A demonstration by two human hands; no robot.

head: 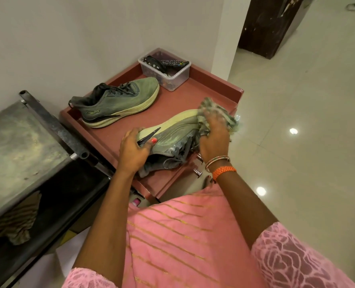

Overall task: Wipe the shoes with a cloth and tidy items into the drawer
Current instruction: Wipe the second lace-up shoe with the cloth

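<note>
Two green running shoes sat on top of a reddish-brown drawer unit (193, 88) in the corner of the room. One shoe (114, 102) stood upright on its pale sole near the wall, its toe pointing toward a clear plastic box (172, 79) at the back corner that held a black remote control (173, 63) and other small items. The second shoe (168, 134) lay tipped on its side at the front edge, sole turned toward the first shoe, laces hanging over the edge.

The left hand (134, 147) gripped this shoe at its heel end, fingers curled over the sole and thumb on the upper. The right hand (214, 136) pressed a crumpled greenish cloth (216, 113) against the toe end, its fingers bent around the fabric; bangles (217, 161) and an orange wristband (224, 171) circled that wrist.

Below the shoe, two metal drawer knobs (199, 173) stuck out from the front of the unit. A dusty metal stand (16, 146) stood just beside the unit on the left, with a striped rag (16, 221) hanging beneath its top.
</note>
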